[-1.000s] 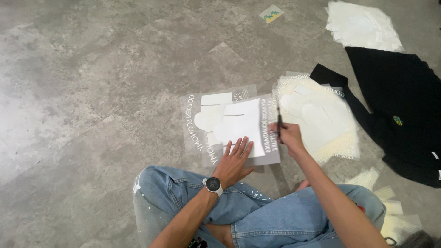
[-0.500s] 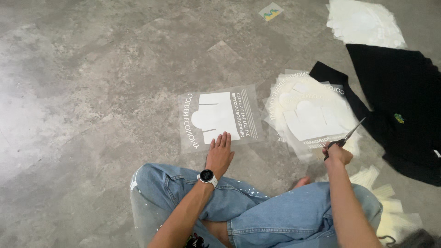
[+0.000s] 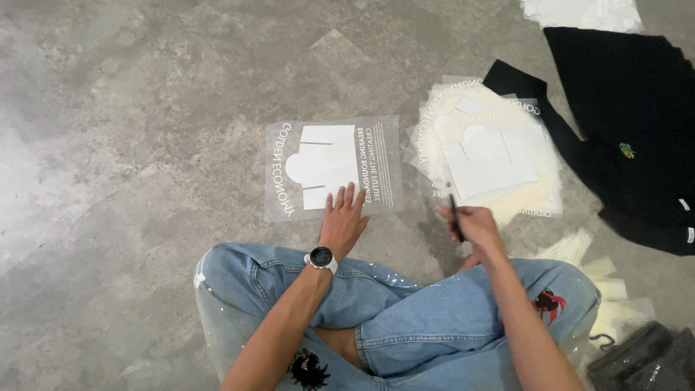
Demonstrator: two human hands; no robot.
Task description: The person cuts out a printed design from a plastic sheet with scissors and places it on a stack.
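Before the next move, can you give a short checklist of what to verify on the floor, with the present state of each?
1. Left hand flat on the clear printed bag: ok.
2. Bag lies flat, white insert inside: ok.
3. Right hand grips the dark thin tool: ok.
4. What kind of tool it is: cannot tell.
5. Stack of clear bags within reach at the right: ok.
6. Black garment off the stack: not ok, one sleeve lies under its edge.
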